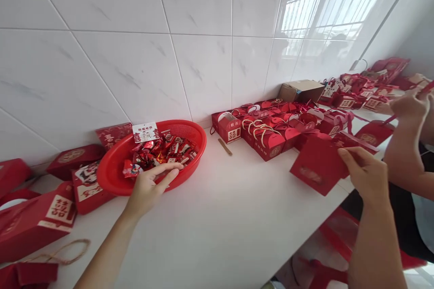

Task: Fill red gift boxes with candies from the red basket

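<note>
My left hand (pixel 151 189) reaches over the near rim of a red plastic basket (pixel 111 177) filled with wrapped candies (pixel 174 144). Its thumb and index finger are stretched out and apart at the edge of the candies, with nothing visible between them. At the right, my right hand (pixel 369 174) pinches a red gift box (pixel 317 162) by its edge and holds it above the table. The box is slightly blurred, and its inside is hidden from me. A white printed card (pixel 145 132) lies on the basket's back rim.
Several red gift boxes (pixel 267 144), some with rope handles, line the wall. More boxes (pixel 40 216) sit at left beside a twine loop (pixel 73 250). A brown strip (pixel 224 146) lies on the white table (pixel 203 235). Another person's arm (pixel 407 144) is at right, near a cardboard box (pixel 301 90).
</note>
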Available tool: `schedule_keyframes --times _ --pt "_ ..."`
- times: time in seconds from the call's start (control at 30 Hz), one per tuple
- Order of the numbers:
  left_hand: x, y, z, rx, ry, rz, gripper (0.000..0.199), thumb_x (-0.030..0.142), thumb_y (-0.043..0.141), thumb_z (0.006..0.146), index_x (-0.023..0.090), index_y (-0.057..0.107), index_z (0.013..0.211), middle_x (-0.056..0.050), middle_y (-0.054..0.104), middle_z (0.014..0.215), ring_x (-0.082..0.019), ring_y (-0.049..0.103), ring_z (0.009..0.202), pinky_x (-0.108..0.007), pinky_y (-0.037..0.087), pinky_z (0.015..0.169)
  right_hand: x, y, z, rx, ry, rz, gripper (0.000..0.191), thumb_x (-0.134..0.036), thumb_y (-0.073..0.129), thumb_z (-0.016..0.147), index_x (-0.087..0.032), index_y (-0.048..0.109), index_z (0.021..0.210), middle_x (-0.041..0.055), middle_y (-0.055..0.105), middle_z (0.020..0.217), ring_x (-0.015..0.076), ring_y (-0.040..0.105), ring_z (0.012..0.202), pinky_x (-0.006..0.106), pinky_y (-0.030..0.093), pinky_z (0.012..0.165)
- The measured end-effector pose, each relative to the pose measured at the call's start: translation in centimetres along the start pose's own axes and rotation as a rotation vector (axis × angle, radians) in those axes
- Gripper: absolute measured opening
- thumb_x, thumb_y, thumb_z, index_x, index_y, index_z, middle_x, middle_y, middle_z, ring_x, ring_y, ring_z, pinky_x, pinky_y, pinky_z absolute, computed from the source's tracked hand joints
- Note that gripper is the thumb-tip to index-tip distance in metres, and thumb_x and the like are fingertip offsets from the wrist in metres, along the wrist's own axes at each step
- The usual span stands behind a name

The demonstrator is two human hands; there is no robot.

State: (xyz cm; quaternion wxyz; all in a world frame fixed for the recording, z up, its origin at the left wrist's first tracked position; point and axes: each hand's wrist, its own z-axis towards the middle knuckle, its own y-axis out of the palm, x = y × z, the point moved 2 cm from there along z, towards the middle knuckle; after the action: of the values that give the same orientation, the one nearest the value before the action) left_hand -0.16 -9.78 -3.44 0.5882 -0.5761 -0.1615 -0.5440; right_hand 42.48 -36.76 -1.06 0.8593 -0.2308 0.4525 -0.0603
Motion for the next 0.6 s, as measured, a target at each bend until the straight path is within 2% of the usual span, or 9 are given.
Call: schedule_keyframes --times 0.03,0.13,0.27,0.37,0.43,0.6 --pt "0.0 0.0 0.0 -0.003 -0.002 0.009 0.045 0.063 0.069 0.077 0.023 0.080 0.096 -0.009 0.079 0.108 -0.033 0.068 0.115 -0.046 0.048 0.109 1.2 -0.7 0.3 0.091 0.041 -0.075 0.048 -0.071 0.063 0.071 -0.023 0.061 0.071 0.0082 0.061 0.066 0.0262 0.058 0.066 0.041 0.045 0.068" --pt "0.0 0.1 -0.1 -0.005 0.002 0.037 0.043 0.062 0.069 0.077 0.024 0.080 0.096 -0.008 0.079 0.109 -0.033 0.068 0.115 -0.047 0.048 0.110 3.9 -1.5 1.5 0.216 0.067 -0.217 0.036 -0.059 0.057 0.076 -0.025 0.052 0.068 0.0094 0.058 0.065 0.0288 0.057 0.069 0.045 0.043 0.074" --pt "0.2 0.2 -0.2 0.008 0.013 0.046 0.043 0.062 0.069 0.077 0.025 0.081 0.095 -0.007 0.079 0.107 -0.033 0.069 0.113 -0.045 0.049 0.108 6.6 -0.6 2.7 0.388 -0.071 -0.269 0.033 -0.054 0.052 0.081 -0.027 0.045 0.064 0.0128 0.057 0.069 0.0336 0.056 0.080 0.050 0.042 0.081" --pt "0.3 0.2 -0.2 0.011 0.007 0.049 0.042 0.062 0.070 0.076 0.025 0.080 0.093 -0.007 0.079 0.105 -0.032 0.070 0.110 -0.043 0.050 0.106 8.4 0.3 3.3 0.479 -0.190 -0.291 0.039 -0.058 0.052 0.084 -0.025 0.050 0.062 0.0182 0.062 0.084 0.0376 0.057 0.094 0.054 0.040 0.087" --pt "0.3 0.2 -0.2 0.011 0.001 0.050 0.041 0.061 0.070 0.076 0.025 0.080 0.093 -0.007 0.079 0.104 -0.031 0.070 0.107 -0.043 0.051 0.105 9.3 0.7 3.8 0.491 -0.245 -0.307 0.042 -0.060 0.050 0.086 -0.024 0.055 0.065 0.0197 0.063 0.092 0.0392 0.058 0.100 0.055 0.039 0.088" --pt "0.4 0.3 -0.4 0.018 0.034 0.048 0.036 0.055 0.069 0.078 0.023 0.080 0.091 -0.008 0.079 0.104 -0.030 0.071 0.105 -0.041 0.052 0.103 10.1 0.9 5.0 0.565 -0.309 -0.374 0.053 -0.070 0.047 0.086 -0.021 0.067 0.082 0.0230 0.066 0.096 0.0432 0.062 0.102 0.060 0.040 0.088"
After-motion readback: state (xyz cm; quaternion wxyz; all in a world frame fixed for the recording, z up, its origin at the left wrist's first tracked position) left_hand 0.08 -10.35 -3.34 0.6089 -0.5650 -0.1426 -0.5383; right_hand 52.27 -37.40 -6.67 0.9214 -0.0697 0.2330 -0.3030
